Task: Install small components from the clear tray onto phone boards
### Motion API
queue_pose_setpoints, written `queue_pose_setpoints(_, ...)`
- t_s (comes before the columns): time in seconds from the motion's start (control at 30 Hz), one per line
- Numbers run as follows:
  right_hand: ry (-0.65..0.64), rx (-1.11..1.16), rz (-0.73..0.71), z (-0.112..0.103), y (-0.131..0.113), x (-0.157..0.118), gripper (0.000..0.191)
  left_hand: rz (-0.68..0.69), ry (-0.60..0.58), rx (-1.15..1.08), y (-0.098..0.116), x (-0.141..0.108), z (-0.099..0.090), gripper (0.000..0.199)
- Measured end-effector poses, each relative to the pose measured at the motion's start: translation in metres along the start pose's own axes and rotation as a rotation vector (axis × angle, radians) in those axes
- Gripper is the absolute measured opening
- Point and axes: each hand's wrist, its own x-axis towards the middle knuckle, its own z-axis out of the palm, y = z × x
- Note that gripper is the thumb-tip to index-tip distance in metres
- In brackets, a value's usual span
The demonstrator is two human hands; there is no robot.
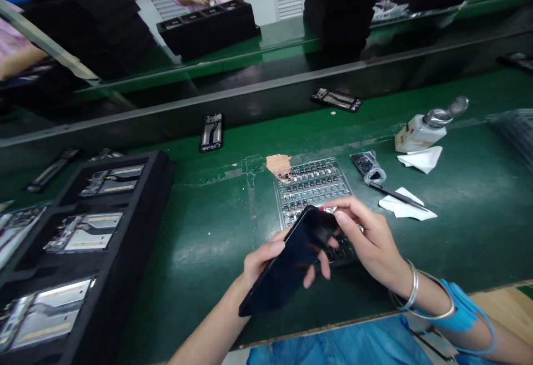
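A dark phone screen assembly (287, 270) is tilted over the near part of the bench. My left hand (263, 258) is wrapped round it, thumb on the near edge and fingertips showing past the far edge. At its upper corner my right hand (368, 234) has thumb and forefinger pinched together. A tiny red spot shows by those fingertips, but what they hold is too small to make out. Behind the phone lies a clear plastic tray (314, 187) with rows of small components, partly covered by the phone and my hands.
Black foam trays with opened phone bodies (89, 232) stand at left. Two more phone bodies, one (211, 132) left of the other (336, 100), lie further back. On the right are a dispenser bottle (418, 132), tweezers (397, 196), white wipes and a small bag (368, 166). Co-workers sit opposite.
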Motion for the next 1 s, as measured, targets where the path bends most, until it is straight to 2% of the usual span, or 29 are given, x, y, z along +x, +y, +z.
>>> queue_pose_setpoints(0.07,-0.008,-0.183,-0.042,-0.01,-0.002,0.011,0.023,0.096,0.286,0.445,0.021,-0.006,-0.006,0.073)
queue_pose_setpoints(0.17,0.012,-0.521,-0.101,-0.029,-0.003,0.046,0.019,0.11,0.811,1.219,0.045,-0.014,-0.028,0.065)
queue_pose_setpoints(0.23,0.074,-0.766,-0.093,-0.041,0.001,0.085,0.017,-0.051,1.1,1.523,0.052,-0.017,-0.047,0.064)
queue_pose_setpoints(0.3,0.161,-1.012,-0.025,-0.053,0.012,0.132,0.019,-0.241,1.278,1.677,0.054,-0.019,-0.064,0.065)
queue_pose_setpoints(0.37,0.226,-1.177,0.09,-0.063,0.026,0.179,0.022,-0.345,1.356,1.748,0.055,-0.021,-0.076,0.065)
queue_pose_setpoints(0.43,0.254,-1.222,0.143,-0.073,0.043,0.219,0.023,-0.34,1.399,1.809,0.055,-0.022,-0.084,0.064)
queue_pose_setpoints(0.5,0.256,-1.252,0.167,-0.083,0.058,0.247,0.024,-0.248,1.435,1.865,0.053,-0.022,-0.088,0.062)
queue_pose_setpoints(0.57,0.231,-1.283,0.18,-0.091,0.071,0.264,0.025,-0.09,1.397,1.877,0.048,-0.019,-0.086,0.059)
queue_pose_setpoints(0.6,0.208,-1.297,0.186,-0.095,0.076,0.269,0.025,0.0,1.33,1.86,0.044,-0.017,-0.084,0.058)
queue_pose_setpoints(0.7,0.123,-1.334,0.193,-0.104,0.086,0.282,0.03,0.208,1.008,1.745,0.03,-0.009,-0.074,0.055)
queue_pose_setpoints(0.8,0.06,-1.367,0.17,-0.108,0.083,0.289,0.028,0.236,0.794,1.602,0.018,-0.001,-0.062,0.054)
queue_pose_setpoints(0.87,0.054,-1.386,0.129,-0.106,0.075,0.289,0.028,0.25,0.749,1.503,0.014,0.002,-0.056,0.05)
queue_pose_setpoints(1.0,0.066,-1.381,0.007,-0.088,0.051,0.273,0.021,0.334,0.762,1.173,0.018,0.004,-0.054,0.039)
